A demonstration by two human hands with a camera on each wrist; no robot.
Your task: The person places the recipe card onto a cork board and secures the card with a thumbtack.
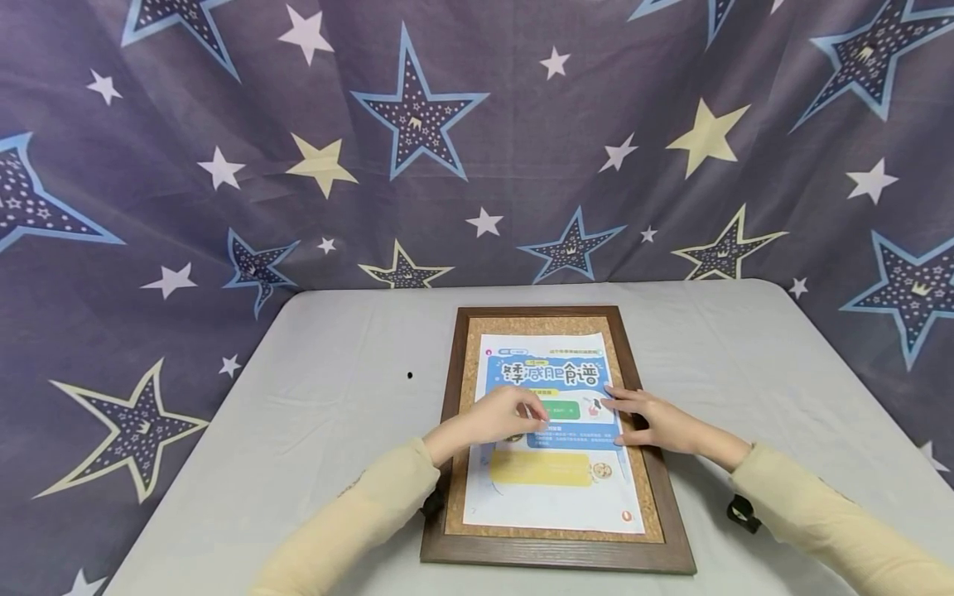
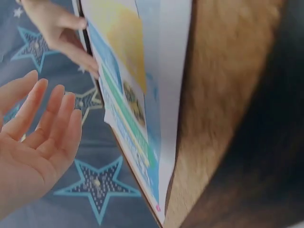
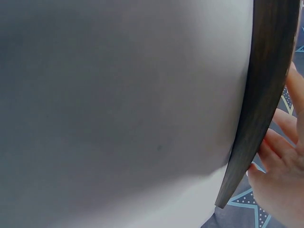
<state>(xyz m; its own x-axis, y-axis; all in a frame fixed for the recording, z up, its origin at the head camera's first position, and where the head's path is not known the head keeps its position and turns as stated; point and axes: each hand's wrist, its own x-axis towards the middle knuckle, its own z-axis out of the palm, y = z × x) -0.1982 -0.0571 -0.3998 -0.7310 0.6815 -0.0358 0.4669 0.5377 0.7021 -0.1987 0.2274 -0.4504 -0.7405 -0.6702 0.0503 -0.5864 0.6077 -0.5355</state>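
A printed paper sheet [image 1: 551, 509] with blue, green and yellow blocks lies on a cork board [image 1: 455, 517] in a dark brown wooden frame [image 1: 559, 550]. My left hand [image 1: 501, 414] is above the left middle of the sheet. In the left wrist view this left hand [image 2: 40, 137] has its fingers loosely bent, with nothing in them. My right hand [image 1: 656, 420] reaches over the frame's right side, its fingertips at the right edge of the sheet. The right wrist view shows that hand [image 3: 280, 161] beyond the frame's side [image 3: 263, 80], fingers spread.
The board lies on a table with a light grey cloth [image 1: 335, 397]. A small black dot [image 1: 410, 375] shows on the cloth, left of the frame. Behind the table hangs a dark curtain [image 1: 514, 149] with stars. Black wrist devices [image 1: 743, 513] sit at both sleeves.
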